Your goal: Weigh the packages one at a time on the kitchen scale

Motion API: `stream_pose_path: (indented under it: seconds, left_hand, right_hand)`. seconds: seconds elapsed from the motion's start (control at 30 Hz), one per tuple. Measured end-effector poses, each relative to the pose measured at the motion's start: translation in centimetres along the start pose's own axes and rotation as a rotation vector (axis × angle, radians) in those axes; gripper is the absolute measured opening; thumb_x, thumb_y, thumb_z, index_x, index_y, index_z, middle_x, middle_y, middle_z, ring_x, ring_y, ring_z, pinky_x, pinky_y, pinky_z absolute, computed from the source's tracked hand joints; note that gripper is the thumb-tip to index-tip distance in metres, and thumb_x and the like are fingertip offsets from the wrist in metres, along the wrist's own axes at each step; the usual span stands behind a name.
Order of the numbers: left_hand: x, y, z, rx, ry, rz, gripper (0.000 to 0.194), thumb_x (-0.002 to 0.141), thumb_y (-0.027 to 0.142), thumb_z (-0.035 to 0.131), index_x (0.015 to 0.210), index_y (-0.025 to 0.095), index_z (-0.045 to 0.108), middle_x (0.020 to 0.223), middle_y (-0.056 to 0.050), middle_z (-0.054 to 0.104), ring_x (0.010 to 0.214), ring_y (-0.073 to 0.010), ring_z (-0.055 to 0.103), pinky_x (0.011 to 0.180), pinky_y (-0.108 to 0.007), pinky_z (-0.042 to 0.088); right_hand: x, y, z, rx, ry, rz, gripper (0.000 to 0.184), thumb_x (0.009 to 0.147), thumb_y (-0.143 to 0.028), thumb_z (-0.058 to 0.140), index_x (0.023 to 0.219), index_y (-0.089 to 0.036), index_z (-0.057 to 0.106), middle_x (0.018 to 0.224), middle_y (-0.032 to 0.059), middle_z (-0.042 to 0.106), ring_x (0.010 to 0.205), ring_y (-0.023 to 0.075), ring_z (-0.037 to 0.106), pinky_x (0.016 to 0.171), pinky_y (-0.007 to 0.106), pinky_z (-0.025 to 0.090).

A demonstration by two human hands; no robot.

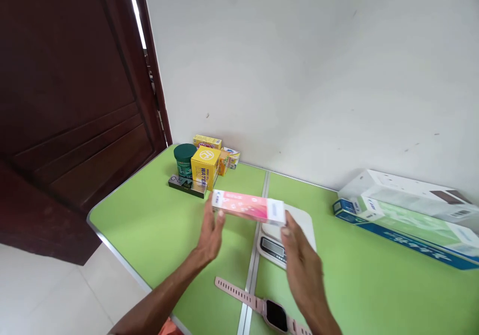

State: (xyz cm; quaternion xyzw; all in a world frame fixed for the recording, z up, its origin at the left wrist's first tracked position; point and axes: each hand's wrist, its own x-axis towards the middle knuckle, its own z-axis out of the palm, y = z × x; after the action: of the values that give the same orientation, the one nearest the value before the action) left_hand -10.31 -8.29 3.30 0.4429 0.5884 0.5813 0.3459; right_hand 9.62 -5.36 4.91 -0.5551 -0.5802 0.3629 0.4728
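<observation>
A long pink-and-white carton (pixel 247 207) is held level above the table between both my hands. My left hand (pixel 211 232) grips its left end, thumb in front. At the right end, my right hand (pixel 301 255) has its thumb and fingers closed on the carton. Under the carton and partly hidden by it and my right hand lies a white digital scale (pixel 305 220), its small display (pixel 272 246) facing me. Closer to me, a smartwatch with a pink strap (pixel 276 316) lies flat on the green table (pixel 149 225).
At the back left stand a green-lidded jar (pixel 184 160), a yellow box (pixel 205 165), a flat black box (pixel 186 185) and several smaller boxes. Long green, blue and white cartons (pixel 407 220) lie at the right by the wall. A metal seam (pixel 253 260) crosses the table.
</observation>
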Motion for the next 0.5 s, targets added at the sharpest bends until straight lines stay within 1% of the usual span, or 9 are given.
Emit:
stream_pose_path:
  seconds: [0.07,0.13,0.2,0.27,0.33,0.4,0.5]
  left_hand:
    - [0.8,-1.1,-3.3,0.062,0.149,-0.001,0.094,0.096,0.081,0.036,0.167,0.021,0.025,0.175,-0.015,0.027,0.164,-0.0302,0.02,0.134,-0.046,0.02]
    - [2.3,-2.2,-6.5,0.129,0.284,0.02,0.09,0.096,0.081,0.036,0.163,0.021,0.035,0.171,-0.016,0.035,0.162,-0.0315,0.027,0.134,-0.048,0.021]
    - [4.3,-2.9,-9.6,0.187,0.377,0.064,0.083,0.098,0.079,0.037,0.158,0.022,0.042,0.167,-0.015,0.043,0.158,-0.0318,0.034,0.133,-0.049,0.022]
    - [6.7,-3.2,-12.1,0.229,0.425,0.086,0.079,0.099,0.076,0.036,0.155,0.021,0.045,0.164,-0.016,0.046,0.155,-0.0318,0.04,0.132,-0.049,0.025]
    - [8.9,-3.5,-14.1,0.258,0.443,0.076,0.079,0.1,0.075,0.037,0.154,0.018,0.045,0.162,-0.019,0.047,0.153,-0.032,0.042,0.131,-0.049,0.028]
    - [10.6,-4.0,-15.3,0.279,0.441,0.057,0.08,0.099,0.075,0.04,0.154,0.016,0.044,0.162,-0.02,0.046,0.154,-0.0323,0.041,0.131,-0.048,0.027]
    - [12.0,-5.0,-16.1,0.286,0.402,0.063,0.084,0.097,0.075,0.046,0.156,0.017,0.039,0.165,-0.02,0.041,0.157,-0.0325,0.037,0.132,-0.048,0.023]
  right_hand:
    - [-0.4,-0.5,3.7,0.065,-0.133,-0.026,0.079,0.094,-0.075,0.055,0.155,-0.026,0.057,0.161,0.011,0.051,0.149,0.0408,0.048,0.119,0.065,0.042]
    - [-0.5,-0.9,7.8,0.139,-0.261,-0.032,0.078,0.096,-0.074,0.054,0.156,-0.024,0.054,0.163,0.0121,0.049,0.151,0.0396,0.045,0.121,0.066,0.04]
    - [-0.3,-1.3,11.8,0.206,-0.356,-0.039,0.082,0.096,-0.074,0.053,0.159,-0.022,0.05,0.165,0.0126,0.046,0.153,0.038,0.043,0.124,0.065,0.036]
    - [0.4,-1.6,15.5,0.246,-0.401,-0.063,0.086,0.096,-0.076,0.052,0.162,-0.02,0.045,0.166,0.0132,0.044,0.154,0.0357,0.041,0.126,0.062,0.034]
    - [1.3,-1.6,18.5,0.249,-0.405,-0.093,0.089,0.096,-0.078,0.049,0.162,-0.019,0.042,0.166,0.014,0.044,0.155,0.0341,0.041,0.127,0.058,0.033]
    - [2.2,-1.3,20.9,0.22,-0.399,-0.122,0.09,0.096,-0.08,0.046,0.162,-0.018,0.042,0.166,0.0145,0.045,0.155,0.0336,0.04,0.129,0.056,0.03]
    - [3.0,-0.6,23.0,0.16,-0.375,-0.143,0.091,0.096,-0.081,0.044,0.163,-0.019,0.04,0.167,0.0138,0.043,0.158,0.0337,0.036,0.13,0.057,0.027]
